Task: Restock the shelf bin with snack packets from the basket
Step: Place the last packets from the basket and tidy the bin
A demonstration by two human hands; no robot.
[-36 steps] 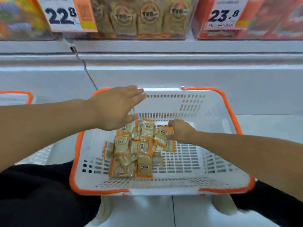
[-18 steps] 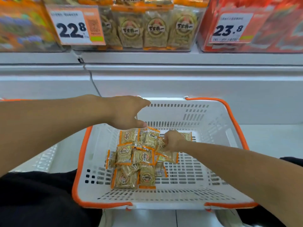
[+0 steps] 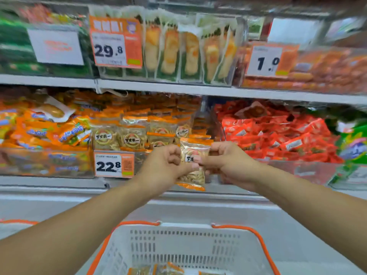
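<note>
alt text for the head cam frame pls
Both hands, left hand and right hand, hold one snack packet upright before the shelf bin of matching packets, above its 22.8 price tag. The white basket sits below.

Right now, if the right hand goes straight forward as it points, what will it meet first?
Probably the bin of matching packets behind; the right hand and left hand hold one packet before it. Depth unclear.
</note>
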